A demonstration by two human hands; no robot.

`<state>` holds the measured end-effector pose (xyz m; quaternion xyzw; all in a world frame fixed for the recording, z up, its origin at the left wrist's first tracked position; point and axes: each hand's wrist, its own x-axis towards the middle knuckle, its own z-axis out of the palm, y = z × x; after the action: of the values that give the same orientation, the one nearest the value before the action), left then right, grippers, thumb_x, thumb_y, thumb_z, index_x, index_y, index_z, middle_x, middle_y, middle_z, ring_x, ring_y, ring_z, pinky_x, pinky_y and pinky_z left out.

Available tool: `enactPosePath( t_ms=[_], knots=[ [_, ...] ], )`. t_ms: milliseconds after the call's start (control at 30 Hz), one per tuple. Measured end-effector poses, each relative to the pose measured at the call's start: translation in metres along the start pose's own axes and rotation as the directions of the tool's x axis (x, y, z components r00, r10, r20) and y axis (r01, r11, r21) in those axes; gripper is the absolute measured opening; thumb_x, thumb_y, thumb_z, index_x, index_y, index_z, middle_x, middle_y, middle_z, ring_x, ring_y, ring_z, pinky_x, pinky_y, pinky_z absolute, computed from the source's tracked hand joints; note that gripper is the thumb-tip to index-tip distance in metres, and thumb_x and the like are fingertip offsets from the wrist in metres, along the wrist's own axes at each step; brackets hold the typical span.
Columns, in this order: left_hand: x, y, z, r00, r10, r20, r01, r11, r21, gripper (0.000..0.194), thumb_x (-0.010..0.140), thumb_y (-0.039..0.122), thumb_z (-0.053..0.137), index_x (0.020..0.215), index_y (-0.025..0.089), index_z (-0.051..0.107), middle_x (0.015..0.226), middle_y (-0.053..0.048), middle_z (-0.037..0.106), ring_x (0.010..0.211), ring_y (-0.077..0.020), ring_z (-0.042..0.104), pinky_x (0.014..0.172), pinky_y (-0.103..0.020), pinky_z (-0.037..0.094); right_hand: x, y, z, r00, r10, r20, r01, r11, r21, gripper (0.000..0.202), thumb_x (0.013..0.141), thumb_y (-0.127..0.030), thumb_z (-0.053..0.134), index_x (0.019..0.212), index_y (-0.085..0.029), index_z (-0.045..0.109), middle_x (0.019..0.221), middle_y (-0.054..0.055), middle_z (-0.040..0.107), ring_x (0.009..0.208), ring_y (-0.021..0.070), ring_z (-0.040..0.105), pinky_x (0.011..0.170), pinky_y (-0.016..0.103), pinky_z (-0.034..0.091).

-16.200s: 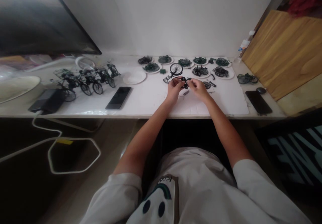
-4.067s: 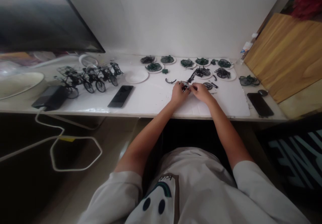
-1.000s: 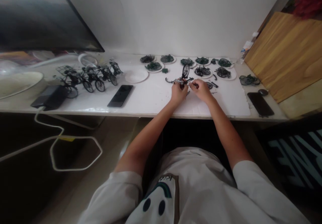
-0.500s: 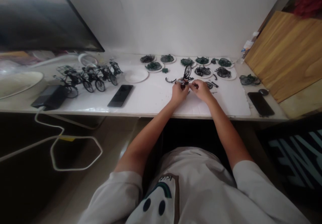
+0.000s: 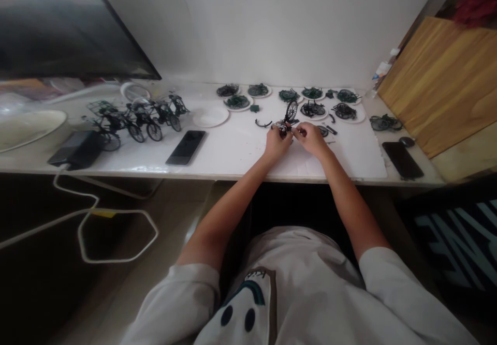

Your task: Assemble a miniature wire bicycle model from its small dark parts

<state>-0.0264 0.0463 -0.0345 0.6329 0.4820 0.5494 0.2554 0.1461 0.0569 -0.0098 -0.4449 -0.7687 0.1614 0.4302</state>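
Near the middle of the white board, my left hand [image 5: 277, 141] is closed round a partly built model bicycle [image 5: 291, 111], whose spoked wheel points up and away from me. My right hand [image 5: 309, 136] meets it from the right, thumb and fingers pinched at the bicycle's side; what they grip is too small to make out. A curved black part [image 5: 264, 124] lies just left of my hands. To the right of them rest a loose wheel [image 5: 322, 131] and a short black piece [image 5: 331, 129].
Several finished model bicycles [image 5: 154, 130] stand at left beside a black adapter [image 5: 77, 148] and a phone [image 5: 186, 147]. Plates of dark bicycle parts [image 5: 312, 109] line the back. A bare plate [image 5: 210, 116] sits left of centre. Another phone [image 5: 402, 160] lies at right near a wooden panel [image 5: 442, 86].
The upright wheel of the model bicycle has tilted slightly to the right. Both hands keep nearly the same place and grip.
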Motion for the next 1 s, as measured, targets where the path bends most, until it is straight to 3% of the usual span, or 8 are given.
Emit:
enactPosePath(
  t_ms=[767, 1000],
  knots=[
    [0.0, -0.0024, 0.0011, 1.0, 0.008, 0.013, -0.008, 1.0, -0.007, 0.021, 0.09, 0.019, 0.07, 0.111, 0.018, 0.073, 0.078, -0.003, 0.071, 0.067, -0.0169, 0.061, 0.07, -0.031, 0.048, 0.0, 0.0005, -0.0005, 1.0, 0.013, 0.003, -0.012, 1.0, -0.013, 0.052, 0.101, -0.072, 0.061, 0.079, -0.025, 0.066, 0.084, 0.009, 0.073, 0.079, 0.0247, 0.063, 0.078, 0.039, 0.052],
    [-0.0002, -0.0028, 0.0022, 1.0, 0.003, 0.02, -0.003, 1.0, 0.007, 0.02, 0.09, 0.018, 0.07, 0.11, 0.017, 0.073, 0.079, -0.004, 0.072, 0.069, -0.0175, 0.064, 0.072, -0.032, 0.05, -0.001, 0.0014, -0.0013, 0.999, 0.026, 0.033, -0.025, 0.999, -0.035, 0.046, 0.103, -0.064, 0.063, 0.08, -0.024, 0.067, 0.084, 0.009, 0.074, 0.08, 0.0248, 0.065, 0.079, 0.038, 0.05]
  ],
)
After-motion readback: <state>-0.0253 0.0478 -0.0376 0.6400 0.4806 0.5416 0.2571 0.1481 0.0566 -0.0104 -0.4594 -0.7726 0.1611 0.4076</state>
